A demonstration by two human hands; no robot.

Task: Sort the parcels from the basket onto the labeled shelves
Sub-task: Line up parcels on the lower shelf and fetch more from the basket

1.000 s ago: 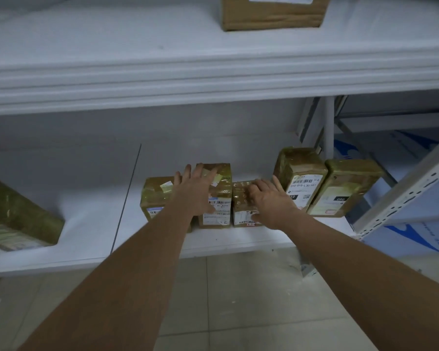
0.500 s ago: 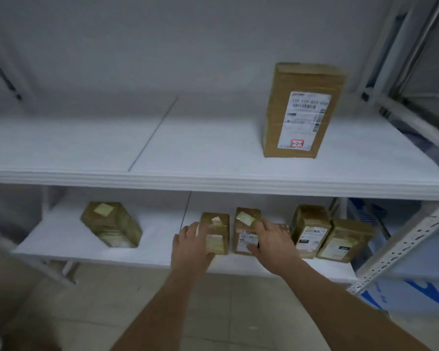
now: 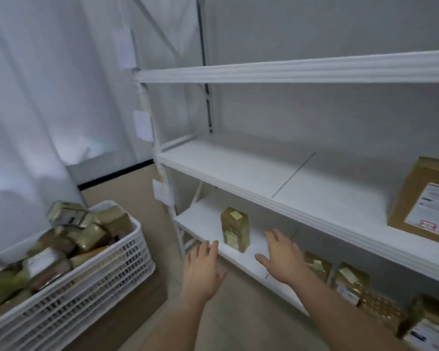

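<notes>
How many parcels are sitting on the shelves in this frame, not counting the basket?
6. One stands alone at the bottom shelf's left; four cluster at its right; one large box is on the middle shelf. More may lie beyond the frame edge.

Taped brown parcels point(image 3: 69, 247) heaped in white basket point(image 3: 91, 287); shelves point(image 3: 302, 198) white.

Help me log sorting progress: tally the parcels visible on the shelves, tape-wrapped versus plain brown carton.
Tape-wrapped parcels, bottom shelf: 5
Plain brown carton, middle shelf: 1
Total: 6 visible; the right hand may hide another.
</notes>
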